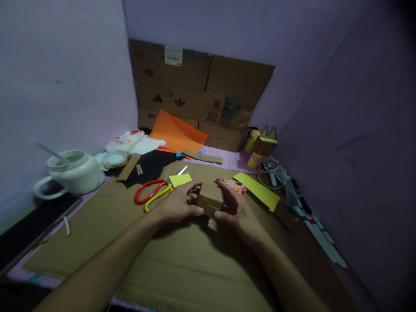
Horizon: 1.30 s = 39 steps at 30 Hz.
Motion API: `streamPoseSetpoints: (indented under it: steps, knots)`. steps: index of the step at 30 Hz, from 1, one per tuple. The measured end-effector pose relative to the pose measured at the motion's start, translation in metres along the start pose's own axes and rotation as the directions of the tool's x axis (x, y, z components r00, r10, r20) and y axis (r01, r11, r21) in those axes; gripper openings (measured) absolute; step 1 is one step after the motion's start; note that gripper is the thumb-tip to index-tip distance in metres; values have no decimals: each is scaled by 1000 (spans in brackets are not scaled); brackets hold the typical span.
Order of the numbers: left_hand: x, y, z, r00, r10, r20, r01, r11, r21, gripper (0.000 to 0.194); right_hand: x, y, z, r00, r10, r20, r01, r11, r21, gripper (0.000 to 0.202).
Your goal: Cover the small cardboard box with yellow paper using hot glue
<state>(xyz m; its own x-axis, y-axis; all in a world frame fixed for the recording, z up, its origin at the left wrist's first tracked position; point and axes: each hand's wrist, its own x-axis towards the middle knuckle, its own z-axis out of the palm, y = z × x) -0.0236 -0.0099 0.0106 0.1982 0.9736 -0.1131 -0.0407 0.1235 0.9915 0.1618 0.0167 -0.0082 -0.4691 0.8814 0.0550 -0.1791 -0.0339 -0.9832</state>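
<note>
As I lean over the work, it's all about the small cardboard box [209,198], right in the middle, squarely between my two hands! My left hand [183,201] has it from the left side, fingers curled at the far edge, thumb at the near one. And my right hand [237,211] matches it on the other flank, fingertips up by the far corner, thumb low in front: a narrow grip on both sides, with the box filling the gap. Whether its underside touches the cardboard mat [195,271], I can't tell from here.

Just in front of me, below the box, sits a little pale scrap [212,223]. Over to the left, scissors [156,193] with one red and one yellow handle, blades pointing away, and a yellow paper piece [181,179] lying by them! Beyond my right fingers, a bright patterned item [235,185], partly hidden, then a longer yellow strip [260,190] slanting off to the right.

Out wide on the left stands the white mug [78,180], a stick leaning in it. At the back, an orange sheet [177,132] rests before the big upright cardboard [182,80], and an eared cardboard figure [265,146] watches from the right!
</note>
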Motion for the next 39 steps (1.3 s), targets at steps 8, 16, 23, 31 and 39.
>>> streamPoseSetpoints:
  steps: [8,16,23,31,39]
  knots:
    - [-3,-1,-2,983,128,133,-135,990,45,63,-1,0,0,991,-130,8,130,987,-99,66]
    - [-4,2,-1,979,150,135,-160,985,66,60,0,2,-1,983,-183,27,185,977,-103,62]
    - [-2,0,-3,985,146,88,-154,983,99,71,-1,2,1,978,-207,22,207,965,-160,59]
    - [1,0,-9,986,91,-137,-84,995,58,57,-2,3,0,983,-185,-15,180,970,-164,43]
    - [5,0,-8,964,150,-220,-148,989,23,48,0,19,11,991,-125,-56,106,958,-267,63]
